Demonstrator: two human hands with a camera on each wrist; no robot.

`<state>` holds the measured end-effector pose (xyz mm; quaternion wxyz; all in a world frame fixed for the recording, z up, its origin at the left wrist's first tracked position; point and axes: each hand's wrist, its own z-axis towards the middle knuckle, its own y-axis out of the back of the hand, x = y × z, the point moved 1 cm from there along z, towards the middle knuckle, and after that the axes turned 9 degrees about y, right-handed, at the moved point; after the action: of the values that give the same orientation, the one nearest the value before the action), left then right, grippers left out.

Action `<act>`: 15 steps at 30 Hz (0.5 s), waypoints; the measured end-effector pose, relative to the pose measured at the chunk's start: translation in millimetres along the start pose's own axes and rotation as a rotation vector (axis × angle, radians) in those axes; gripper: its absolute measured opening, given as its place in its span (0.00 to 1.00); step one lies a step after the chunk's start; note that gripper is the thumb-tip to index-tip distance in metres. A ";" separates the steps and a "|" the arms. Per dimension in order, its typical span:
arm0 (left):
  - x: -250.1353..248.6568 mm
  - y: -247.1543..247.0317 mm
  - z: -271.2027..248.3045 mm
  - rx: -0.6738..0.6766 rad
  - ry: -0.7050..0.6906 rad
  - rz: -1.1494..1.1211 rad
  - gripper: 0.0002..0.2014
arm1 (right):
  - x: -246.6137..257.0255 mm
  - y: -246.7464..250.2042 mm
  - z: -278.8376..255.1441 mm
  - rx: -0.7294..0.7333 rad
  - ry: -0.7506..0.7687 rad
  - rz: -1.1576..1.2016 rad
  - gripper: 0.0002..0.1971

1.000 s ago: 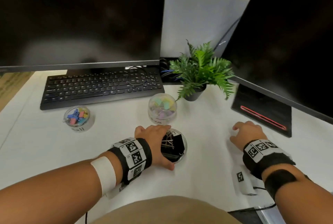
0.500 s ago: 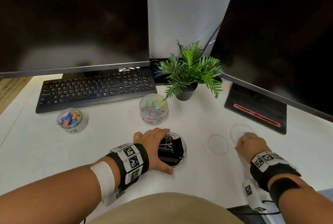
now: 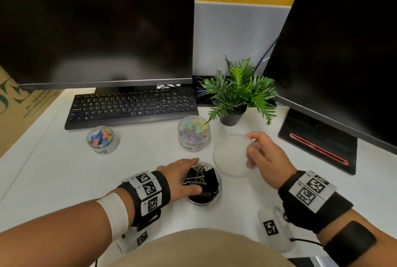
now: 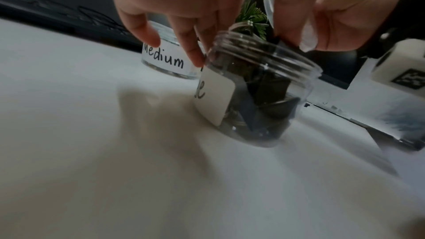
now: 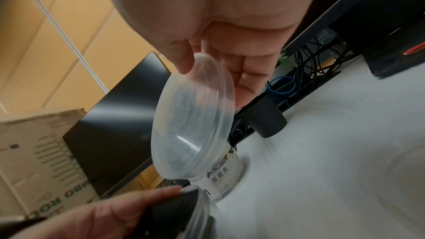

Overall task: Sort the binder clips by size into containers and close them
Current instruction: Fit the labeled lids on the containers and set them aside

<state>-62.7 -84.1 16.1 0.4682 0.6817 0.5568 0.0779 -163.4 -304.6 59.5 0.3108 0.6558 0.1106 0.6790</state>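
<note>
While two big black screens (image 3: pixel 96 23) stand at the back, the white counter (image 3: pixel 53 170) below them carries a keyboard (image 3: pixel 131 105), a small green plant (image 3: pixel 238 88) and three clear jars. The jar of big black clips (image 3: pixel 203 183) sits nearest the person, with its top open. The left hand (image 3: pixel 182 178) curls round its side to keep it from sliding. The medium jar (image 3: pixel 193 133) of pale clips stands just behind it, and the small jar (image 3: pixel 103 139) is off to the left by the keyboard. Neither of these two shows a lid on top.

The right hand (image 3: pixel 266 159) pinches a round clear lid (image 3: pixel 232 156) by its edge, up in the air just beside the open jar. The lid looks thin, light and a bit slippery, so the rim is the best place to hold it. The jar looks stiff, with ridges at its mouth (image 4: pixel 264 55), so the lid likely needs to sit flat and then turn.
</note>
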 end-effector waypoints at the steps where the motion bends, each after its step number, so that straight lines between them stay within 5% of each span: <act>1: 0.7 0.4 0.3 -0.019 0.002 0.013 0.39 | -1.2 -4.7 2.0 0.016 -0.020 0.003 0.11; 9: 7.2 -8.0 -7.6 -0.037 0.022 -0.037 0.40 | -4.0 -44.4 9.5 0.154 -0.296 0.242 0.11; 13: 0.4 -15.1 -15.0 -0.038 0.039 -0.065 0.48 | -8.1 -62.5 12.1 0.300 -0.307 0.040 0.08; 15: -0.9 -17.7 -15.7 -0.068 0.036 -0.061 0.48 | -6.7 -68.8 9.6 0.383 -0.278 -0.120 0.15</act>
<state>-85.1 -77.3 12.2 0.4834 0.6466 0.5825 0.0947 -135.6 -257.0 16.8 0.2328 0.7823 0.2324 0.5290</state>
